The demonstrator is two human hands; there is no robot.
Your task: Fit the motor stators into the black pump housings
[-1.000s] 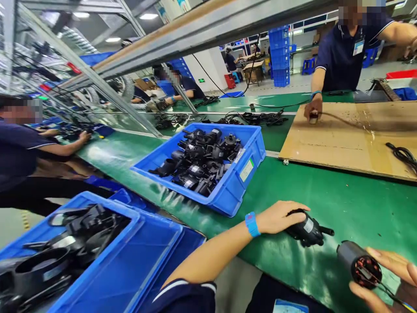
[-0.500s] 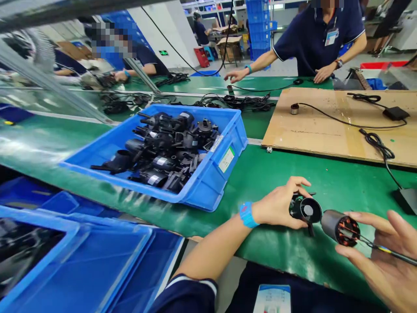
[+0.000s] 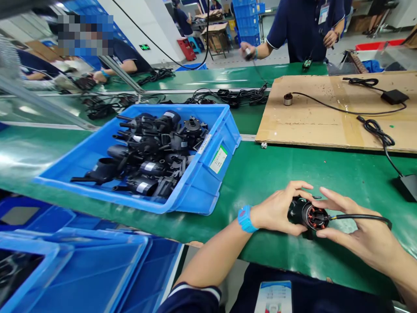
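Note:
My left hand (image 3: 280, 211) is wrapped round a black plastic motor housing (image 3: 296, 211), just above the green bench. In the housing's open end sits a round motor core with copper windings (image 3: 317, 217), mostly sunk inside so that its wound face shows. Thumb and fingers of my right hand (image 3: 356, 221) hold the core at its rim. A black cable (image 3: 361, 216) leaves the core's middle and runs across my right palm. Left of my hands stands a blue bin (image 3: 195, 191) of similar black housings (image 3: 150, 143).
Cardboard (image 3: 302, 115) on the bench bears a metal ring part (image 3: 288, 99) on a cable. A black adapter (image 3: 407, 186) lies at right. Blue crates (image 3: 97, 269) stand lower left. Across the bench a co-worker (image 3: 302, 30) handles a small part; another sits far left.
My right hand has moved left, and the core has gone from beside the housing into its open end. The co-worker opposite has raised a hand with a small part. The view has shifted slightly.

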